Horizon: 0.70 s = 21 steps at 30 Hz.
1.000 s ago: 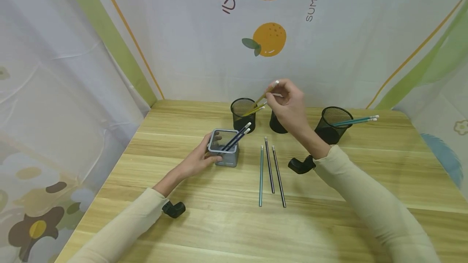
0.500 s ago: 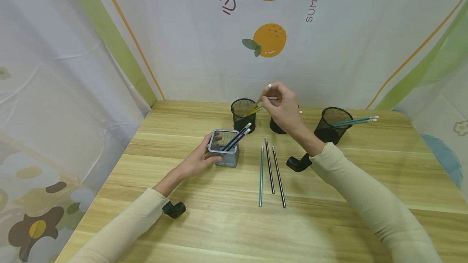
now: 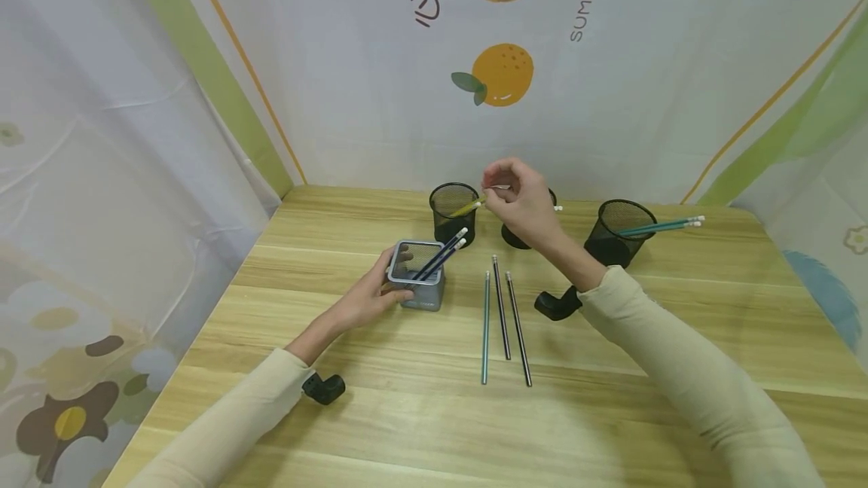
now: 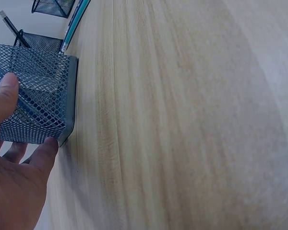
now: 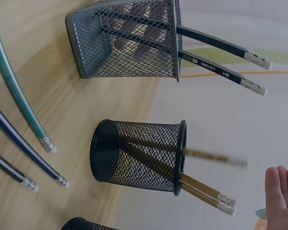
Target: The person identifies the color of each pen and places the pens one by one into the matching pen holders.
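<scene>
My left hand (image 3: 369, 296) holds the grey square mesh pencil cup (image 3: 423, 295), thumb on the near side and fingers round the side wall. Two dark blue pencils (image 5: 216, 67) lean in that cup. Above and right of a round black mesh cup (image 3: 453, 230) is my right hand (image 3: 521, 198), its fingers loosely curled with nothing between them. Inside the round cup, two yellow pencils (image 5: 197, 187) lean together and a third yellow pencil (image 5: 211, 155), slightly blurred, stands apart from them. A gap separates the right fingertips (image 5: 273, 184) from its eraser end.
Partly behind the right hand stands another round black cup (image 3: 515, 238), a white eraser end showing at its rim. A third round cup (image 3: 606, 248) at the right holds teal pencils (image 3: 658, 227). One teal pencil (image 3: 485, 330) and two dark pencils (image 3: 519, 333) lie on the wooden table (image 3: 393, 413).
My right hand has lowered slightly leftward and let go of the yellow pencil, which now stands in the round cup. The left hand keeps its hold on the grey cup.
</scene>
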### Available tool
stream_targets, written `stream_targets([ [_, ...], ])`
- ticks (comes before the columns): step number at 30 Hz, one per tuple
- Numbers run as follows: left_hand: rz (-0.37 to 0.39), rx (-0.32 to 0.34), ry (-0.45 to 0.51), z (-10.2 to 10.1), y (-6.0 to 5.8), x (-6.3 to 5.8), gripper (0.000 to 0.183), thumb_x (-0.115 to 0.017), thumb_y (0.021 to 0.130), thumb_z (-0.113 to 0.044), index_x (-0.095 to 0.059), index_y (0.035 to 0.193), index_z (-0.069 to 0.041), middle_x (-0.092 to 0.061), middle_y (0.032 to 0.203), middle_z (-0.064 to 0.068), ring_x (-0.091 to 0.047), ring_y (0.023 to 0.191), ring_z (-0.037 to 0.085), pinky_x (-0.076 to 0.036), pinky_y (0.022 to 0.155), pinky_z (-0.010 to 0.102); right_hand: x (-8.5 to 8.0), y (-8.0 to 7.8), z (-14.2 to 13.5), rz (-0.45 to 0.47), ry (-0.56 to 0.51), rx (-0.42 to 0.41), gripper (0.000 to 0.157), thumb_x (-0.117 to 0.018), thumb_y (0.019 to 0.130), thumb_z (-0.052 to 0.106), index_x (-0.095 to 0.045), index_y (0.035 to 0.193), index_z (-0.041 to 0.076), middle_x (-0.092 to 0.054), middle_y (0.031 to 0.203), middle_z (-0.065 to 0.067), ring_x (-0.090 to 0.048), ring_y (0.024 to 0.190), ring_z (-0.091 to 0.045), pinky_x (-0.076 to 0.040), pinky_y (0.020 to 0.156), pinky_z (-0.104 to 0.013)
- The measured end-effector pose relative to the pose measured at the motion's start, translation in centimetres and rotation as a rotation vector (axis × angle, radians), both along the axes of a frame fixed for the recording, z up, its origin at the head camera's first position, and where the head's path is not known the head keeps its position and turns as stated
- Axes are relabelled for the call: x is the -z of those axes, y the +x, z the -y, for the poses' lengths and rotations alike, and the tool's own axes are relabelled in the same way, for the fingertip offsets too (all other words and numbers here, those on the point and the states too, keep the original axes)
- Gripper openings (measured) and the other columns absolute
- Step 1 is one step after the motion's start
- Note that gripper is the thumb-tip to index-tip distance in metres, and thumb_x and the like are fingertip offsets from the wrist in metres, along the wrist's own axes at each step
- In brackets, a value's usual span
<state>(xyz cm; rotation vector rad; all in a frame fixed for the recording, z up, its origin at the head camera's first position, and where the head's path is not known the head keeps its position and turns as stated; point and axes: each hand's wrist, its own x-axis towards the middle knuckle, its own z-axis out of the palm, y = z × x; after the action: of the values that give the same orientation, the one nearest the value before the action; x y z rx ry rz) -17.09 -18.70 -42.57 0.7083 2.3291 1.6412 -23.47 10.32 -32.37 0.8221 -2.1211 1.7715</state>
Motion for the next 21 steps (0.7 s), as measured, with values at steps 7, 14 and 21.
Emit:
stream_targets([
  [7, -0.011, 0.0, 0.004, -0.1, 0.0, 0.0, 0.08, -0.064, 0.096, 0.008, -0.015, 0.159, -0.002, -0.03, 0.155, 0.031, -0.04, 0.137, 0.047, -0.04, 0.111, 0.051, 0.0, 1.0, -0.8, -0.005, -0.001, -0.017, 0.022, -0.054, 0.092, -0.019, -0.054, 0.113, -0.018, -0.058, 0.106, -0.028, -0.059, 0.101, -0.044, -0.057, 0.087, -0.029],
  [14, -0.011, 0.0, 0.001, -0.1, 0.0, -0.2, 0.079, -0.065, 0.097, 0.005, -0.016, 0.159, -0.002, -0.03, 0.155, 0.03, -0.038, 0.139, 0.046, -0.038, 0.112, 0.052, 0.3, 1.8, -1.8, 0.007, -0.003, -0.044, 0.015, -0.057, 0.095, -0.014, -0.056, 0.111, -0.013, -0.059, 0.107, -0.025, -0.061, 0.099, -0.036, -0.058, 0.086, -0.029],
  [21, -0.01, 0.001, -0.001, -0.1, 0.0, -0.1, 0.079, -0.065, 0.097, 0.004, -0.016, 0.159, -0.002, -0.03, 0.155, 0.029, -0.037, 0.139, 0.046, -0.037, 0.112, 0.054, 0.7, 2.4, -3.0, 0.043, 0.047, -0.039, 0.014, -0.056, 0.097, -0.011, -0.057, 0.11, -0.015, -0.06, 0.107, -0.025, -0.062, 0.098, -0.035, -0.058, 0.088, -0.031],
])
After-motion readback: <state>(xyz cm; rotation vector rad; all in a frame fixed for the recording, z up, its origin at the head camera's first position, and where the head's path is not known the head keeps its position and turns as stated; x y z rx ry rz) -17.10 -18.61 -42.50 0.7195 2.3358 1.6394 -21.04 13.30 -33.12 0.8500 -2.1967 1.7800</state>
